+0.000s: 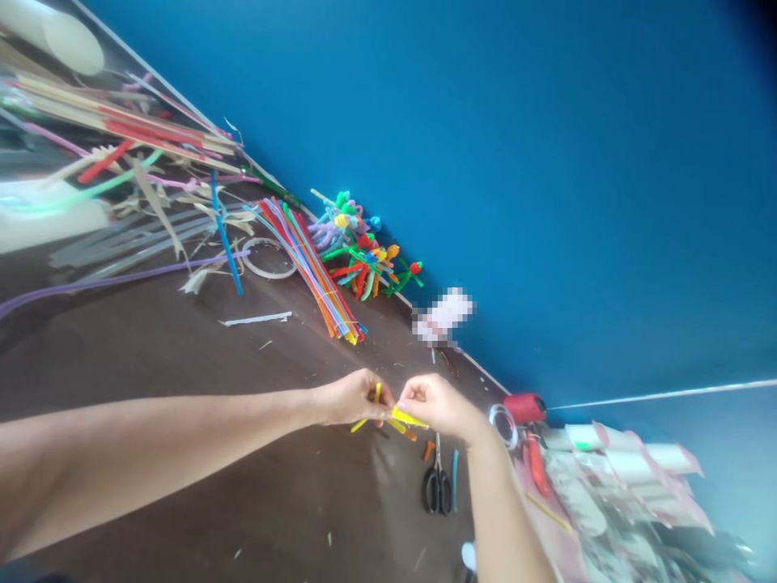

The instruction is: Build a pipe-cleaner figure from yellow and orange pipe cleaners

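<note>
My left hand (pixel 350 398) and my right hand (pixel 434 405) meet above the dark wooden table (pixel 255 494), fingertips close together. Both pinch a yellow pipe cleaner (pixel 405 418), which is bent into short pieces. One yellow end stands up by my left fingers, and another sticks out below them. A bit of orange pipe cleaner (pixel 409 435) shows under the yellow one, just below my right hand. Part of the twist is hidden by my fingers.
Black-handled scissors (pixel 437 488) and a short teal strip (pixel 454 480) lie below my hands. Farther off are a bundle of coloured pipe cleaners (pixel 309 271), twisted pipe-cleaner figures (pixel 364 251), a red spool (pixel 525 407) and a clear tape roll (pixel 503 426).
</note>
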Demonstrator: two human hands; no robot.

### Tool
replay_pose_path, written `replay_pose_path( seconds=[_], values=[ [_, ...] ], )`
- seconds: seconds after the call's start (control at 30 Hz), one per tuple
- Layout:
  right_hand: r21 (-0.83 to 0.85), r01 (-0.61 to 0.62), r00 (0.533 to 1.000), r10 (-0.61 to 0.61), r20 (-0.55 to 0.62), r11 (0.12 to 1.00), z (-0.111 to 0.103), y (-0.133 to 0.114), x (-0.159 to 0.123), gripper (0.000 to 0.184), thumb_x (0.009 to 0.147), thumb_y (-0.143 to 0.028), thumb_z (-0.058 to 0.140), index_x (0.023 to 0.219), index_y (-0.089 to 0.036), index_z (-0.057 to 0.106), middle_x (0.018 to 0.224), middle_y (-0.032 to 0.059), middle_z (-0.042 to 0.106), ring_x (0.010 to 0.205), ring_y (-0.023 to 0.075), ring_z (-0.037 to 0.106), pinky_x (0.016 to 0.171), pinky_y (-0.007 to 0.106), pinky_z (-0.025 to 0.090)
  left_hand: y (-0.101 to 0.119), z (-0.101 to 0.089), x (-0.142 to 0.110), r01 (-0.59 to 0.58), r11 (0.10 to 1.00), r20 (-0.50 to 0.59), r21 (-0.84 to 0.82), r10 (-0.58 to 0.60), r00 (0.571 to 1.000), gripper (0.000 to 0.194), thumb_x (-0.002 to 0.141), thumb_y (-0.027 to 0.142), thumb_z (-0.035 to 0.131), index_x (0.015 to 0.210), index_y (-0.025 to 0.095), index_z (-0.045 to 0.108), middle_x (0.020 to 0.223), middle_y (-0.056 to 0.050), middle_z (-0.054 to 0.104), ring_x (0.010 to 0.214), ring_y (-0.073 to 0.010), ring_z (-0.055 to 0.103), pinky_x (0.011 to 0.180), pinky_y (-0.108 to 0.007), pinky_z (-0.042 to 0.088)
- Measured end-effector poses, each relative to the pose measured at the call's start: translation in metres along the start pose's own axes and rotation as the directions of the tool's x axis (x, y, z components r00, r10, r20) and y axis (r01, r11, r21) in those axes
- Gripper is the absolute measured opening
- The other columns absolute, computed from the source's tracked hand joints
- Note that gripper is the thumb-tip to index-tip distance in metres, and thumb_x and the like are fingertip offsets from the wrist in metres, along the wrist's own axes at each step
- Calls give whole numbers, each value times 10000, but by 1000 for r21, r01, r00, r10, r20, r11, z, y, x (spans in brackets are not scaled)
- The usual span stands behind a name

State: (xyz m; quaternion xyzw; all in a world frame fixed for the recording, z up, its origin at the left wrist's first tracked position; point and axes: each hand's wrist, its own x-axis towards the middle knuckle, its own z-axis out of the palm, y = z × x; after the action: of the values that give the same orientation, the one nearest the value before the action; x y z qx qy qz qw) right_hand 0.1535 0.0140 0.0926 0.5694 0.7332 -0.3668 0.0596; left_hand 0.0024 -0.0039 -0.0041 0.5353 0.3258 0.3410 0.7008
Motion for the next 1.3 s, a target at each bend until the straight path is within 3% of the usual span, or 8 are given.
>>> replay_pose_path(
  seconds=[0.2,0.4,0.57,0.77,0.93,1.07,1.17,1.3],
  values=[
    [370,-45,987,-15,159,928,-2,8,2,167,644,-281,618,599,-144,533,480,-62,498,423,53,420,420,164,298,4,-1,-3,-46,994,60,-100,52,997,163,587,244,666,674,112,628,521,8,592,452,-73,480,463,-179,369],
    [509,-26,1000,16,24,860,11,17,3,209,647,-311,610,569,-164,483,378,-85,445,323,48,346,355,168,249,5,2,-2,-41,970,-44,-238,31,999,189,631,280,643,685,112,575,531,-2,601,500,-97,545,497,-194,388],
    [300,33,974,37,-225,954,25,6,-1,162,716,-273,533,606,-156,546,417,-62,464,377,69,407,417,188,304,6,4,-1,-42,967,-158,-251,2,987,186,653,284,615,685,115,544,509,4,591,471,-95,543,452,-179,356],
    [-232,-41,861,-84,-502,972,47,-14,-13,199,805,-254,455,688,-196,604,658,7,648,579,126,563,549,212,332,8,5,-1,-45,974,-281,-222,-20,959,132,650,234,589,680,115,542,501,11,579,479,-95,538,445,-173,348],
    [-449,-128,841,-143,-521,884,61,-26,-21,165,823,-172,430,811,-209,591,766,16,663,679,149,601,581,230,311,4,1,1,-49,997,-305,-63,28,952,108,658,208,546,698,114,580,523,5,584,489,-100,524,474,-190,373],
    [-559,-194,853,-142,-501,806,63,-32,-28,141,822,-161,434,832,-197,570,744,31,647,676,160,597,565,244,292,3,-2,-1,-109,941,-300,321,210,931,134,657,159,512,709,133,632,568,-3,599,498,-103,502,489,-198,361],
    [-594,-194,869,-145,-473,781,54,-35,-34,151,825,-168,429,767,-207,562,700,20,621,638,148,576,543,243,278,5,-2,-6,-237,804,-194,545,396,898,156,664,127,508,695,164,656,641,-12,614,570,-114,530,541,-200,368],
    [-467,-86,894,-139,-426,880,26,-28,-33,90,769,-199,503,726,-205,582,752,8,608,679,131,553,582,221,315,6,-2,-7,-370,773,-11,515,437,899,127,689,146,533,680,171,657,688,-23,626,638,-129,562,598,-212,386]
  ],
)
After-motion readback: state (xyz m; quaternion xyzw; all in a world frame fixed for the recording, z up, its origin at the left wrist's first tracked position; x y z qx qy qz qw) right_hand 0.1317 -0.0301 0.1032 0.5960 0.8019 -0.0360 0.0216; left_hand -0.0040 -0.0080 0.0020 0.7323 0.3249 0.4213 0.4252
